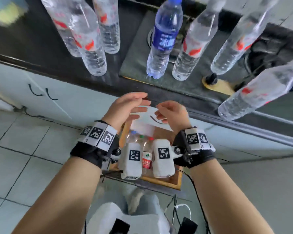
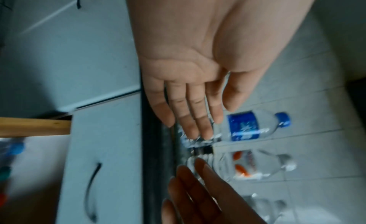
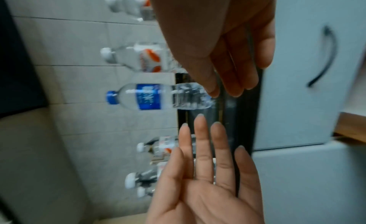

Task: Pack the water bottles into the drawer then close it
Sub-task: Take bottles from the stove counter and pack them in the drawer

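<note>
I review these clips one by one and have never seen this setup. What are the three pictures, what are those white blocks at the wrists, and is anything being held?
A person, no robot. The wide picture comes from a head camera; the other two from cameras strapped to each wrist, the white blocks. Left hand and right hand hang open, holding nothing, over an open wooden drawer with bottles already inside. More water bottles stand on the dark counter, among them a blue bottle.
</note>
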{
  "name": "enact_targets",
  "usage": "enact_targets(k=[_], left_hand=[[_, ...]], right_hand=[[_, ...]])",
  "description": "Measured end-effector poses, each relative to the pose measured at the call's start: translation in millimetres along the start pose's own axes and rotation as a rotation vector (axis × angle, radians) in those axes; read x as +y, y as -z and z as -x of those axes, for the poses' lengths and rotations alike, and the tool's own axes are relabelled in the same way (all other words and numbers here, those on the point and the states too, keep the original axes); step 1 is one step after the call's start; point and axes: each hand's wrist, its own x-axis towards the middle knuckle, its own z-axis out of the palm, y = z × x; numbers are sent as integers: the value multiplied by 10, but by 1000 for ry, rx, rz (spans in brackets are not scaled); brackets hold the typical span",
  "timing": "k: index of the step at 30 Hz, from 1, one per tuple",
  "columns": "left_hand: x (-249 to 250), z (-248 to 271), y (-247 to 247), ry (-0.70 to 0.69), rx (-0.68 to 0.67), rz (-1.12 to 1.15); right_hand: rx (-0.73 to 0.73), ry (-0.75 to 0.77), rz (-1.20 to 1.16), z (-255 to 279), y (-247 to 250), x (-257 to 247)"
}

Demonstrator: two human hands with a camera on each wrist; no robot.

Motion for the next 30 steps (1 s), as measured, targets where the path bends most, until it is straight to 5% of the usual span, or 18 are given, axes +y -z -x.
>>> enact_targets(k=[7, 16, 20, 25, 30], left_hand=[[623, 109, 557, -287, 209, 116], [726, -372, 1857, -350, 562, 116], [830, -824, 2253, -313, 542, -50], [993, -1271, 2339, -355, 319, -99], [1043, -1443, 2276, -324, 417, -75]], right_hand=[[17, 219, 46, -193, -255, -966], [73, 208, -19, -720, -1318, -1341], [96, 242, -71, -937, -1640, -1404], [169, 172, -171, -1095, -1784, -1462], [165, 136, -135, -1180, -1804, -1513]])
